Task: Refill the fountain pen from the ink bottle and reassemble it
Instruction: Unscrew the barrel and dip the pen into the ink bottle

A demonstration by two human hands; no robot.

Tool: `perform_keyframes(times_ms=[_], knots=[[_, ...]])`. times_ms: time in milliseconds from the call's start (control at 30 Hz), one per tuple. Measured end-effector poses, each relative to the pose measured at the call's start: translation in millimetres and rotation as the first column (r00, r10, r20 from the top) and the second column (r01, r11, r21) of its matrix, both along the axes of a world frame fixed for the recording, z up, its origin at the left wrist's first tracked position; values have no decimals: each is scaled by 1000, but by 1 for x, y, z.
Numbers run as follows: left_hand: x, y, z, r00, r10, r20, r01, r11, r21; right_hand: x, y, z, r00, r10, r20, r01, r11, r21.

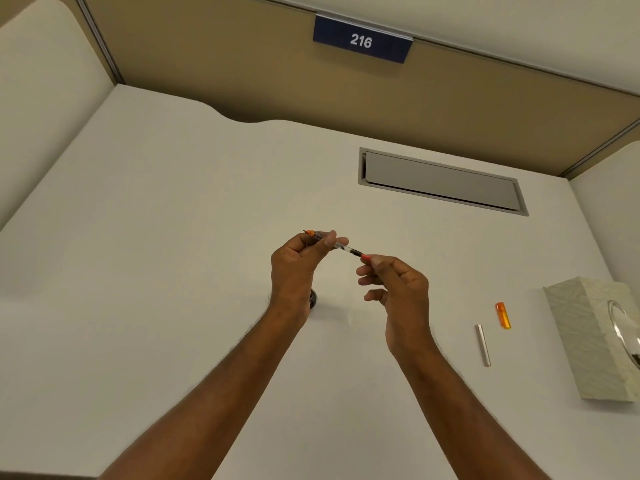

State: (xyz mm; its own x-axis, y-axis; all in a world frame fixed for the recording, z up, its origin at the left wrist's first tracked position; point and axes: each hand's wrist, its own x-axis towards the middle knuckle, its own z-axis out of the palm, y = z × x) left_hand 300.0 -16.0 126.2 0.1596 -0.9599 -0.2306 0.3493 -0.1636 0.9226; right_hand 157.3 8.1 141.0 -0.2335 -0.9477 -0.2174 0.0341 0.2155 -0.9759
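Your left hand (298,258) pinches the front section of the fountain pen (332,242), nib end pointing left, while your right hand (394,282) pinches the orange-red knob at the converter's far end; the clear converter spans the gap between them, held above the bench (173,237). The ink bottle (313,299) stands on the bench, mostly hidden behind your left wrist. The bench is a plain white surface with a grey cable-hatch cover (441,181) set in toward the back. At your right lie a silver pen barrel (483,344) and, just beyond it, an orange pen cap (503,315), apart from each other. A patterned tissue box (599,337) sits at the right edge. Tan partition panels enclose the bench, and a blue sign (362,39) reading 216 hangs on the back one.
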Motion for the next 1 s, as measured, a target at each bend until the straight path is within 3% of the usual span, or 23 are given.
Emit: perform_keyframes(times_ms=[133, 200, 267, 333, 467, 600, 833, 1000], knots=[[14, 12, -15, 997, 8, -82, -13, 998, -65, -8, -15, 10, 999, 14, -41, -18, 995, -100], [31, 23, -27, 997, 45, -63, -50, 995, -82, -16, -22, 18, 965, 55, -255, -112, 971, -213], [50, 33, -38, 996, 92, 20, -90, 992, -91, -25, -27, 22, 773, 92, -627, -331, 902, -276], [65, 38, -46, 986, 94, 136, -79, 990, -114, -28, -28, 23, 568, 106, -816, -494, 837, -235], [77, 33, -51, 908, -41, 418, 122, 978, -169, -22, -27, 13, 419, 158, -894, -607, 781, -146], [73, 25, -56, 792, -185, 582, 306, 945, -115, -13, -27, 5, 298, 147, -943, -660, 746, -92], [62, 18, -83, 708, -295, 641, 445, 892, -81, -5, -30, -8, 172, 185, -967, -729, 684, 2], [55, 14, -94, 736, -269, 621, 424, 898, -115, -1, -34, -15, 96, 233, -968, -769, 634, 76]])
